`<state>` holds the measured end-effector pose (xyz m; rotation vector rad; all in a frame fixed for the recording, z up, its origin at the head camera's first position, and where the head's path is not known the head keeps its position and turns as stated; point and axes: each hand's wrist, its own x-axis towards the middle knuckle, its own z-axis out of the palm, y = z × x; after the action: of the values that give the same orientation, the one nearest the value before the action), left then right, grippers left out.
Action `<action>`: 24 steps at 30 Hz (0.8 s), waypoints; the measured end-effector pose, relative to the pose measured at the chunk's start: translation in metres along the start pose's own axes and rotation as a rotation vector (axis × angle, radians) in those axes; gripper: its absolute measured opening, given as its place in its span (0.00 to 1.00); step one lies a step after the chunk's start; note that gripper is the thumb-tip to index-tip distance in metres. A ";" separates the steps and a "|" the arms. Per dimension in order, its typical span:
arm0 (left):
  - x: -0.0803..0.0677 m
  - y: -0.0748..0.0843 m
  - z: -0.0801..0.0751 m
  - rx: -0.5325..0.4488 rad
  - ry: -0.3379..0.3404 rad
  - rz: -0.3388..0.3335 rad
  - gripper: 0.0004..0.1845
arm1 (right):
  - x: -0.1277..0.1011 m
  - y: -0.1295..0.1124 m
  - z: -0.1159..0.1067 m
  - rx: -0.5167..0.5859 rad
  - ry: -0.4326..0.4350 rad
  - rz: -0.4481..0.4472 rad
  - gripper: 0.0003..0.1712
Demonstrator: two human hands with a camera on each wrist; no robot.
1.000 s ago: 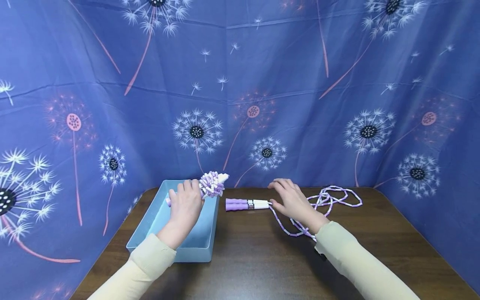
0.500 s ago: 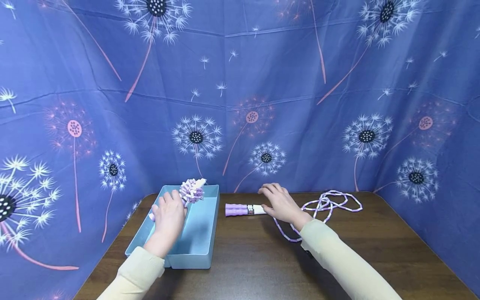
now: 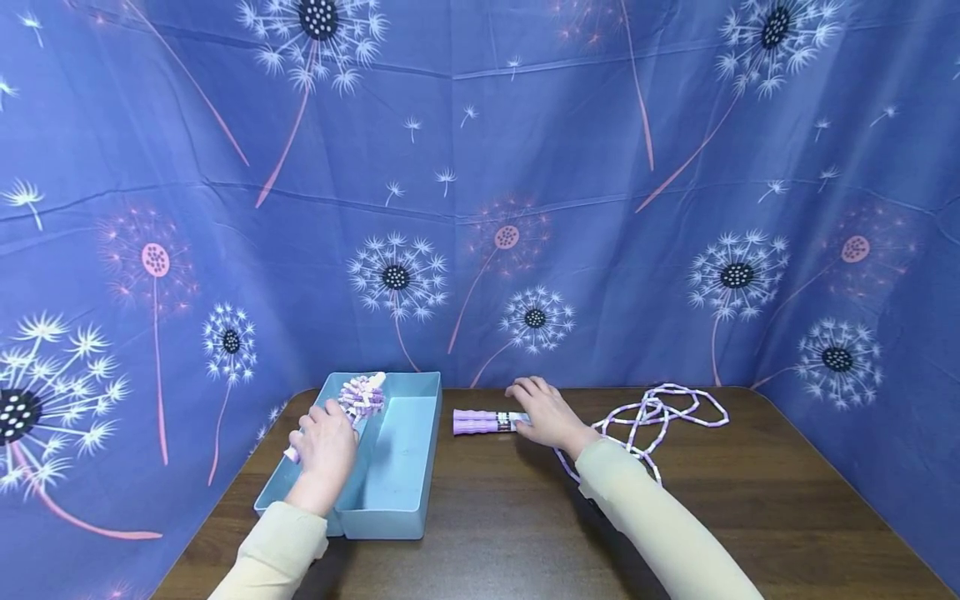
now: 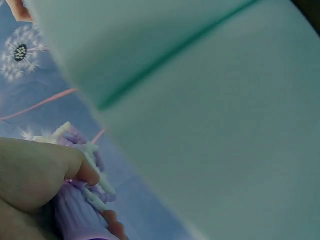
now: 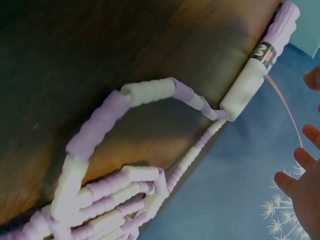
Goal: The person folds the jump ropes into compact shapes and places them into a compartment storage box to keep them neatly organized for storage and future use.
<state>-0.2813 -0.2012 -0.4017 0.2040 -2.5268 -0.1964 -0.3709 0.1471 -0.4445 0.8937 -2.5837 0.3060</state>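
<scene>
Blue dandelion-print cloth point(image 3: 600, 167) backs a dark wooden table point(image 3: 525, 525). From the head camera I see my left hand point(image 3: 326, 450) curled round a purple handle wound with beaded rope point(image 3: 362, 396), held over the left side of a light blue tray point(image 3: 397, 467). My right hand point(image 3: 543, 414) lies flat, fingers straight, on a second handle point(image 3: 483, 422); its rope point(image 3: 660, 414) trails loose to the right.

Left wrist: tray wall point(image 4: 210, 110) fills the view, blurred; fingertips point(image 4: 87, 172) pinch the bundle point(image 4: 80, 210).

Right wrist: handle point(image 5: 257, 67) carries a dark band, print unreadable; fingers point(image 5: 300, 180) spread, gripping nothing.
</scene>
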 end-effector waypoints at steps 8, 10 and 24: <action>-0.002 -0.009 0.008 -0.020 -0.121 -0.119 0.13 | 0.006 0.000 0.013 -0.062 -0.010 -0.025 0.31; -0.004 -0.011 0.009 -0.023 -0.135 -0.134 0.10 | 0.006 0.000 0.016 -0.066 -0.024 -0.016 0.31; -0.007 -0.020 0.021 -0.080 -0.293 -0.255 0.12 | 0.006 -0.003 0.036 -0.118 -0.187 0.073 0.40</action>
<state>-0.2853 -0.2174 -0.4260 0.4985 -2.7693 -0.4576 -0.3837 0.1304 -0.4740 0.8229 -2.7766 0.0925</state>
